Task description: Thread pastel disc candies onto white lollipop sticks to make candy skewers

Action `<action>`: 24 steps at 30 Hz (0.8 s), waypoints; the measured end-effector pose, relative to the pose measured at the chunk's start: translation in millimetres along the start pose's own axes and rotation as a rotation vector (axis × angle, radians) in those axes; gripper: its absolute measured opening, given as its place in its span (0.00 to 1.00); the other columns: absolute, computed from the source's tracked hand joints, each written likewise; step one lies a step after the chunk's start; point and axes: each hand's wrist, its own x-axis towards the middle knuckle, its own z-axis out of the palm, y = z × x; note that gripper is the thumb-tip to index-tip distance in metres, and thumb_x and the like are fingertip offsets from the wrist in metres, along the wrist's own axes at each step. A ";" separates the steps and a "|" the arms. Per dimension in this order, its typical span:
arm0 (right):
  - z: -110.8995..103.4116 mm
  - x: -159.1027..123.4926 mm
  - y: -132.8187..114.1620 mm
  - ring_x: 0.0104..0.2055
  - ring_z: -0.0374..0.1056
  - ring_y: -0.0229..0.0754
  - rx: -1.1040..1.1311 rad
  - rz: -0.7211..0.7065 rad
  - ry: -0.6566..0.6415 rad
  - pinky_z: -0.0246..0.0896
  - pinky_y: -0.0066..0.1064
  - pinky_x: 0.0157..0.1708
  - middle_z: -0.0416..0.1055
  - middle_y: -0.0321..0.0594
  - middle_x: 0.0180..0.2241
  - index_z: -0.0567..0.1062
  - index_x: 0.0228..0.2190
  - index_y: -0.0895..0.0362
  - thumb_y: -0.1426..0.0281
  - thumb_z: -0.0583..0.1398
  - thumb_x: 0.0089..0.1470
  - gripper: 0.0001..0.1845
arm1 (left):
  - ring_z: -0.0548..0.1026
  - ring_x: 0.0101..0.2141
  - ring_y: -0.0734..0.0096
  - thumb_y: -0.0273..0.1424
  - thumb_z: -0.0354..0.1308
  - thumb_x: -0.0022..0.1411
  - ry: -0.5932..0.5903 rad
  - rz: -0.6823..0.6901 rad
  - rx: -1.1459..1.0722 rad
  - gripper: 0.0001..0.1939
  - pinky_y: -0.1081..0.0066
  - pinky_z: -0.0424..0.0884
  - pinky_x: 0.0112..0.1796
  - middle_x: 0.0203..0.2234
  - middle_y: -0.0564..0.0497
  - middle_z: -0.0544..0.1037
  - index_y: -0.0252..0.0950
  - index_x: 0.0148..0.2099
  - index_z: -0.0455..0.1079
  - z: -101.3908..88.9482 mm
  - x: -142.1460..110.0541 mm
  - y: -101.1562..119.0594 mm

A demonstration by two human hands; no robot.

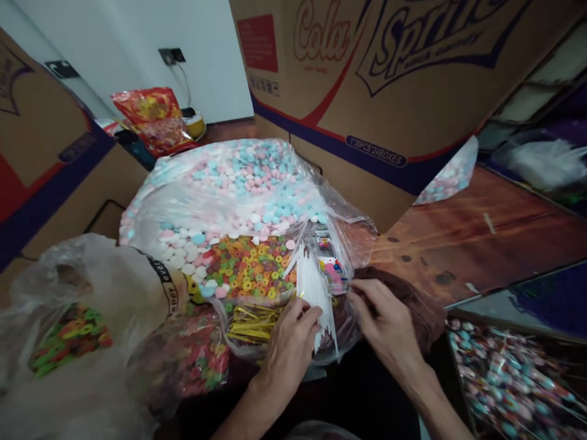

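Note:
My left hand (291, 336) has its fingers curled beside white lollipop sticks (316, 293) and a bundle of gold twist ties (253, 322). A bit of gold shows at its fingertips; what they hold is too small to make out. At the right of the sticks, my right hand (385, 315) is closed, thumb against fingers, by small printed clear bags (334, 275). Its grip is partly hidden. Behind the hands lie ring-shaped candies (250, 266) in orange, yellow and green. A big clear bag of pastel tablet candies (257, 168) spreads beyond them.
Large cardboard boxes (321, 104) stand behind and at the left. A box of wrapped lollipops (509, 379) is at the lower right. Plastic bags with ring candies (68, 339) are at the left, and a red snack bag (153, 119) stands by the wall.

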 end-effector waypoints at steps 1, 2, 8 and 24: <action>14.6 12.4 -3.4 0.40 0.69 0.47 -0.107 -0.072 -0.001 0.65 0.40 0.42 0.74 0.45 0.38 0.76 0.41 0.54 0.66 0.55 0.62 0.11 | 0.74 0.39 0.65 0.25 0.50 0.65 0.000 0.005 0.014 0.12 0.66 0.71 0.43 0.37 0.47 0.73 0.39 0.41 0.75 1.1 0.9 -0.6; 28.1 23.4 -5.3 0.42 0.68 0.50 -0.248 -0.103 -0.001 0.64 0.41 0.44 0.74 0.48 0.40 0.75 0.44 0.56 0.67 0.55 0.62 0.12 | 0.74 0.38 0.65 0.25 0.49 0.66 0.006 0.008 0.020 0.12 0.66 0.71 0.42 0.36 0.47 0.73 0.38 0.40 0.75 1.9 2.3 -0.9; 65.7 52.3 1.0 0.41 0.64 0.53 -0.794 -0.068 -0.062 0.60 0.42 0.42 0.71 0.53 0.42 0.73 0.47 0.63 0.67 0.60 0.59 0.16 | 0.74 0.36 0.68 0.27 0.48 0.67 0.061 0.007 -0.082 0.13 0.69 0.71 0.40 0.34 0.48 0.74 0.38 0.38 0.75 -4.7 11.7 -10.8; 49.5 61.1 41.9 0.51 0.61 0.56 -0.954 -0.101 0.099 0.55 0.42 0.47 0.70 0.53 0.48 0.76 0.45 0.61 0.68 0.55 0.63 0.15 | 0.75 0.35 0.68 0.26 0.47 0.67 0.144 -0.199 0.075 0.13 0.69 0.69 0.37 0.35 0.47 0.74 0.36 0.43 0.74 -36.7 43.0 -23.2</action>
